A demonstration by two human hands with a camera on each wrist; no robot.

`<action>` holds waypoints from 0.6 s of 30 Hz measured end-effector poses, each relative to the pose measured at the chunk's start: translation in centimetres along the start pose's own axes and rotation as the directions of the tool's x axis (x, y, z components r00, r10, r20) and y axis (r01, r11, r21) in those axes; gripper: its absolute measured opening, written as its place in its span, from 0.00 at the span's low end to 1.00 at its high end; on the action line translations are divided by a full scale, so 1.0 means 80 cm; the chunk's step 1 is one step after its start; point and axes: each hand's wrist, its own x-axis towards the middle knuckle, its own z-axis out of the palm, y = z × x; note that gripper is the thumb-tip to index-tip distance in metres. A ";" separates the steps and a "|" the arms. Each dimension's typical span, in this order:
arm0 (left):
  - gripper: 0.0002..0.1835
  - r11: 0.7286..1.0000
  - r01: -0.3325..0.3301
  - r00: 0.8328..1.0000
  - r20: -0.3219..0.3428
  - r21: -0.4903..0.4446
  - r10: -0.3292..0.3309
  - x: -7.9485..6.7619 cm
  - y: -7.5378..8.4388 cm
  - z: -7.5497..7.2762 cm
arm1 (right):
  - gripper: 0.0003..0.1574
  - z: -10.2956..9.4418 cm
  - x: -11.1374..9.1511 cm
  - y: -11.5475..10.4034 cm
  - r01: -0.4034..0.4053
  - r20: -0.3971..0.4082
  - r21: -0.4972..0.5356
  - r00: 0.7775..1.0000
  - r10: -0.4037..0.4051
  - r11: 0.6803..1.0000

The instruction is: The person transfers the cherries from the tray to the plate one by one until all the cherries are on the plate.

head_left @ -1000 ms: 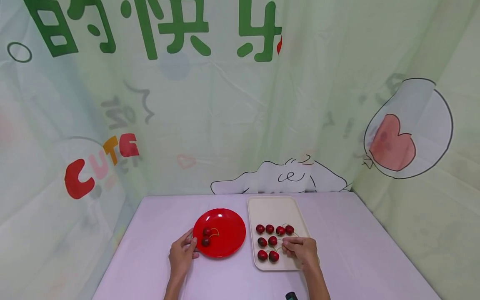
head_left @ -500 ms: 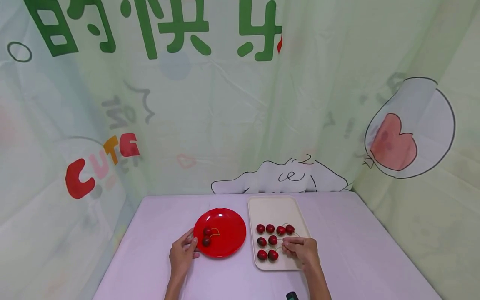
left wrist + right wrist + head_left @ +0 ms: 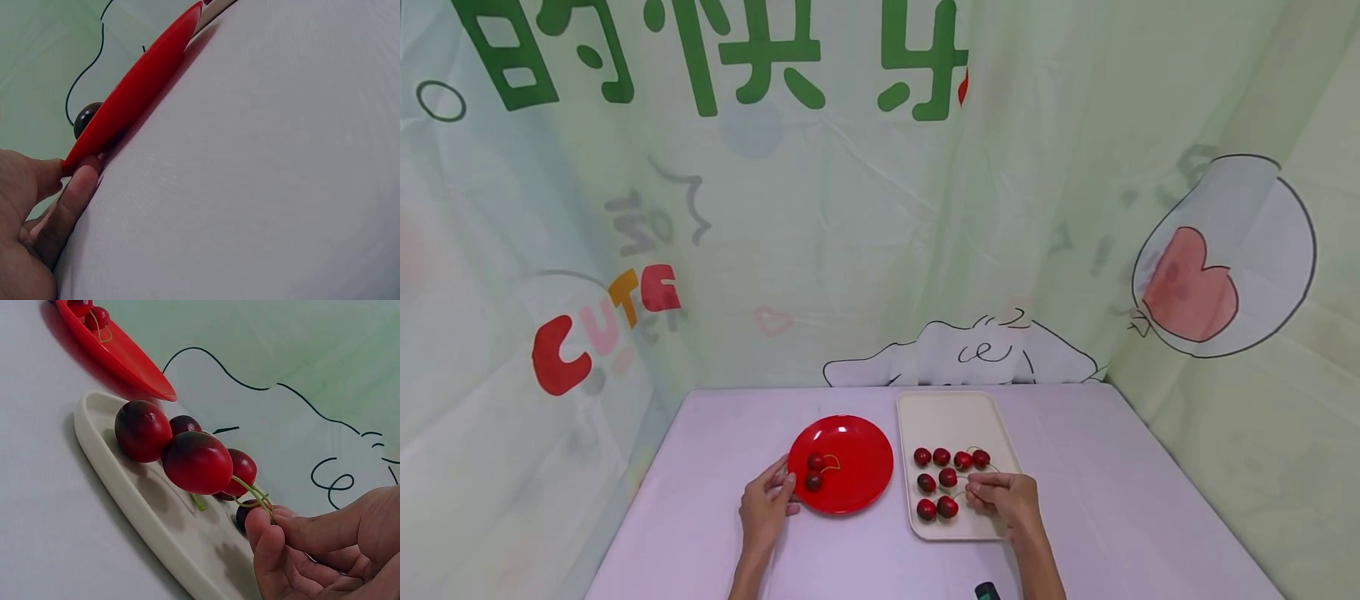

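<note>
In the head view my left hand [image 3: 765, 506] holds the rim of a red plate [image 3: 865, 467], thumb on top and fingers underneath, as the left wrist view shows. Two dark red cherries [image 3: 815, 482] with joined green stems lie on the plate's left side. To the right, my right hand [image 3: 1006, 500] is over a cream tray [image 3: 947, 417] bearing several cherries. In the right wrist view, its thumb and fingertips pinch thin green cherry stems [image 3: 253, 492]. A stem runs from them to the large near cherry [image 3: 197, 462]; whether that cherry touches the tray is unclear.
A pale cloth [image 3: 842, 567] covers the table. A small dark object [image 3: 987, 591] shows at the front edge, beside the right forearm. Printed curtains [image 3: 880, 250] hang behind and at both sides.
The front cherry near my right hand has shifted slightly away from the table's front. Both hands and the plate stay nearly where they were; the head view has drifted a little.
</note>
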 end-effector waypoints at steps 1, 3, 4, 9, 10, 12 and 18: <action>0.24 1.000 0.003 1.000 0.000 -0.001 -0.003 0.000 0.000 0.000 | 0.13 0.000 -0.001 -0.001 0.001 0.001 -0.004 1.000 -0.001 1.000; 0.24 1.000 0.003 1.000 0.000 -0.002 -0.003 0.000 -0.002 0.000 | 0.14 0.000 -0.002 -0.001 0.003 0.000 -0.008 1.000 -0.003 1.000; 0.24 1.000 0.002 1.000 0.000 -0.003 -0.002 0.000 -0.002 0.001 | 0.14 0.001 -0.002 -0.002 0.005 -0.002 -0.009 1.000 -0.005 1.000; 0.24 1.000 0.000 1.000 -0.001 -0.006 0.000 0.002 -0.004 0.001 | 0.15 0.000 -0.002 -0.002 0.008 -0.004 0.000 1.000 -0.008 1.000; 0.24 1.000 0.001 1.000 -0.003 -0.008 -0.001 0.002 -0.004 0.002 | 0.15 0.000 -0.003 -0.003 0.007 -0.004 0.001 1.000 -0.007 1.000; 0.24 1.000 -0.005 1.000 -0.005 -0.007 0.005 0.003 -0.005 0.001 | 0.15 0.000 -0.003 -0.004 0.004 -0.004 0.000 1.000 -0.004 1.000; 0.24 1.000 0.001 1.000 -0.005 0.000 -0.001 0.004 -0.005 0.001 | 0.16 0.002 -0.003 -0.007 -0.002 -0.003 -0.009 1.000 0.002 1.000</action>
